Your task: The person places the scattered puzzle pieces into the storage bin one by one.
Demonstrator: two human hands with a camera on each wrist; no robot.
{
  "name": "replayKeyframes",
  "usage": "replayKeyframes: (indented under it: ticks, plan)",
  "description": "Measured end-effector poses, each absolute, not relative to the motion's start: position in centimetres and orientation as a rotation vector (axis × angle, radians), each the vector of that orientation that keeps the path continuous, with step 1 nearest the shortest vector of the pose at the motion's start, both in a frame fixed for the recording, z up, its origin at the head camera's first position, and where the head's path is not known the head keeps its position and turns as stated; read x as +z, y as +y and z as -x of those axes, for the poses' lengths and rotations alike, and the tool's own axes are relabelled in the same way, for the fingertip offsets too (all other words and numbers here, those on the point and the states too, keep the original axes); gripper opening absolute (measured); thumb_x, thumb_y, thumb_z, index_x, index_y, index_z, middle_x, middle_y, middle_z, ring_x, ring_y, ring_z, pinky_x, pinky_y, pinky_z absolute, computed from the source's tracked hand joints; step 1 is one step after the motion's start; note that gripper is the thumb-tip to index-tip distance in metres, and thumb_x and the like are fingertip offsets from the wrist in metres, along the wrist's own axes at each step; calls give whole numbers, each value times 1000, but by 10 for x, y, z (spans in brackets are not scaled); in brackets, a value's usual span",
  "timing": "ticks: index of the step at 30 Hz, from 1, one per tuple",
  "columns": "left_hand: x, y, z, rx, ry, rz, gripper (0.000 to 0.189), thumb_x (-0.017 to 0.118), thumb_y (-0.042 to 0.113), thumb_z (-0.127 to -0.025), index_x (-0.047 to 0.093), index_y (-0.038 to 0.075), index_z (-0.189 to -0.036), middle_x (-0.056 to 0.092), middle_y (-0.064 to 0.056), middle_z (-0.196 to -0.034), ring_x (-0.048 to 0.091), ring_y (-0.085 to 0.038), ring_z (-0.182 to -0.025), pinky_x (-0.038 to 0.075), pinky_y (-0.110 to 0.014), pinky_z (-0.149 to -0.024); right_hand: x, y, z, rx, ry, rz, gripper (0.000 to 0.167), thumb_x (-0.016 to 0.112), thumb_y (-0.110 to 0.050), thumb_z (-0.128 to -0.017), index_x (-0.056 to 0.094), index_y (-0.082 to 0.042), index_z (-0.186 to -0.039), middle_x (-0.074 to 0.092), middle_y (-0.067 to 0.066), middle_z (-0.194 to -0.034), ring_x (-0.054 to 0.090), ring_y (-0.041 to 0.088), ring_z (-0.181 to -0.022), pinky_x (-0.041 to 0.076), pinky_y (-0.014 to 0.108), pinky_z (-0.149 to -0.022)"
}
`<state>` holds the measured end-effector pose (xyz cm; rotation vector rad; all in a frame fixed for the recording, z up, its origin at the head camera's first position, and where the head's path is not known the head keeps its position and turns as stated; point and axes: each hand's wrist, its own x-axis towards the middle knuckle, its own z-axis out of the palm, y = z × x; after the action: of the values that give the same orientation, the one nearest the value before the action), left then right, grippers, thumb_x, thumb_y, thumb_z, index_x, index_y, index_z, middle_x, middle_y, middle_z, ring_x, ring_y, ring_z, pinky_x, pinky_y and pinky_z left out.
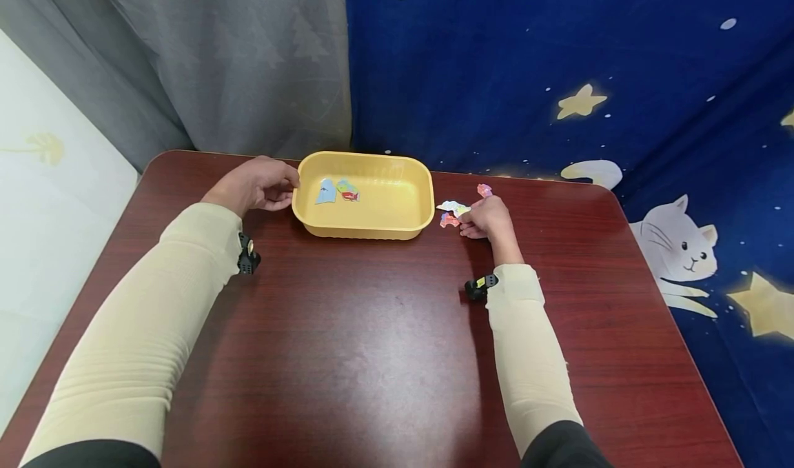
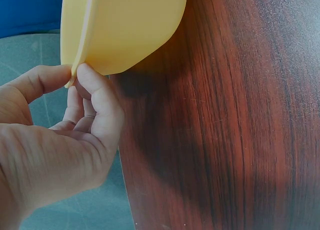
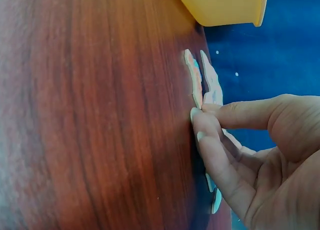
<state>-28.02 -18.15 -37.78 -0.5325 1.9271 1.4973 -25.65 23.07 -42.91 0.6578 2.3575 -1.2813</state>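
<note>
Dark red table: yellow tray being pinched at rim by left hand; cutouts being touched by right hand, fingers curled, grip unclear.

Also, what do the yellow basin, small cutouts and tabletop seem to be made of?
Yellow basin: likely plastic, satin; smooth walls, rounded rim.
Small cutouts: perhaps card or thin wood, finish unclear; pale edges, printed faces.
Tabletop: wood or laminate, semi-glossy; streaky grain, soft reflection.
</note>
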Motion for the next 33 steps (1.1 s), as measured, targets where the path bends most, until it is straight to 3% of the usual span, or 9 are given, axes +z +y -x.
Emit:
replayKeyframes:
  ticks: [8,17,33]
  plan:
    - [-378,-181,281,1493,1928,529,17,56,12,-91,51,6,-105,57,1,-74,58,-11,-64,56,-23,-67,-419,235,257,-1287,2362,-680,9,68,-3,-85,64,2,-90,63,3,-55,62,10,-46,55,24,-49]
    - [-377,-181,280,1504,1900,534,12,57,11,-90,51,7,-100,57,1,-70,58,-11,-62,56,-22,-63,-413,239,261,-1259,2423,-703,17,77,-7,-80,63,0,-86,59,4,-61,60,10,-48,57,25,-54]
    - [-379,-182,281,1499,1910,532,12,56,11,-91,51,7,-101,57,1,-71,58,-11,-63,56,-23,-65,-395,230,266,-1526,2494,-688,6,73,-4,-82,67,-3,-85,65,2,-62,62,9,-55,59,28,-64]
